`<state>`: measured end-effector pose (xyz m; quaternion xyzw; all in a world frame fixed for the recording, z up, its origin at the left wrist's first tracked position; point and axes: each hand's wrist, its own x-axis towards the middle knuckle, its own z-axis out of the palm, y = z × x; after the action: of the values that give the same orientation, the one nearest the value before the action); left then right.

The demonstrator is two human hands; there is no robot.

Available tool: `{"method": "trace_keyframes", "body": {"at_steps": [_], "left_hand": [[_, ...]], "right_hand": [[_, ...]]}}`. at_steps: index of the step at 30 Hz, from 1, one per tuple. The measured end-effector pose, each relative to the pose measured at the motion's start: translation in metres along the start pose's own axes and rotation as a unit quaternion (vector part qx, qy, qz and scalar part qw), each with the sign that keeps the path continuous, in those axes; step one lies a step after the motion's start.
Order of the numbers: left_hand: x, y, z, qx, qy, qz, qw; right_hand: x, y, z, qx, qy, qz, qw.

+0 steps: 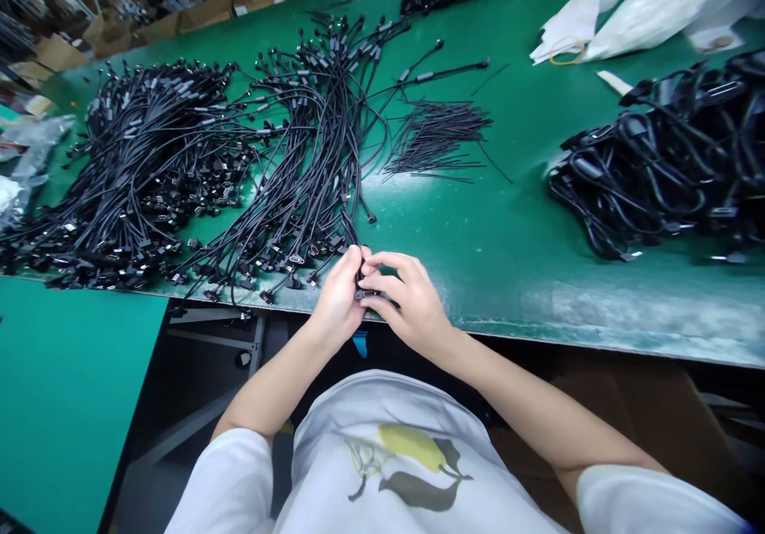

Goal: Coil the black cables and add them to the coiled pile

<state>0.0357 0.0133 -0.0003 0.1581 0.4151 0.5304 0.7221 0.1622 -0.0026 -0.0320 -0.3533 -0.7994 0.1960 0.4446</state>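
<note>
Two hands close together, left hand [338, 299] and right hand [412, 303], fingers [388, 265] clenched on a small black connector [366, 295] at the green table's [508, 271] edge, its cable [350, 227] rising away from the body, nearer the left hand, toward a cable pile [311, 135].

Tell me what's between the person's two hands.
A small black cable plug lies between the left hand and the right hand, held at their fingertips, as the head view shows.
</note>
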Motion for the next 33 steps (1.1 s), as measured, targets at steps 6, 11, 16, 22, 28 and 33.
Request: {"method": "trace_keyframes", "body": {"at_steps": [6,11,16,22,28,33], "left_hand": [[-0.010,-0.002,-0.001,0.059,-0.011,0.037,0.998],[-0.017,0.002,-0.016,0.368,-0.091,0.079,0.922],[-0.032,0.011,-0.028,0.622,-0.216,0.085,0.748],[-0.055,0.024,-0.029,0.663,-0.287,0.024,0.691],[-0.055,0.026,-0.018,0.652,-0.288,0.000,0.701],[-0.043,0.008,-0.019,0.479,-0.211,-0.108,0.845]], "right_hand": [[0.006,-0.003,-0.013,-0.014,0.004,-0.034,0.999],[0.022,0.005,-0.051,-0.187,-0.087,-0.219,0.954],[0.012,0.013,-0.052,-0.252,-0.268,-0.222,0.903],[-0.004,-0.012,-0.067,-0.305,-0.258,-0.262,0.879],[0.001,-0.011,-0.074,-0.325,-0.196,-0.304,0.874],[0.018,0.006,-0.076,-0.262,-0.232,-0.274,0.896]]}}
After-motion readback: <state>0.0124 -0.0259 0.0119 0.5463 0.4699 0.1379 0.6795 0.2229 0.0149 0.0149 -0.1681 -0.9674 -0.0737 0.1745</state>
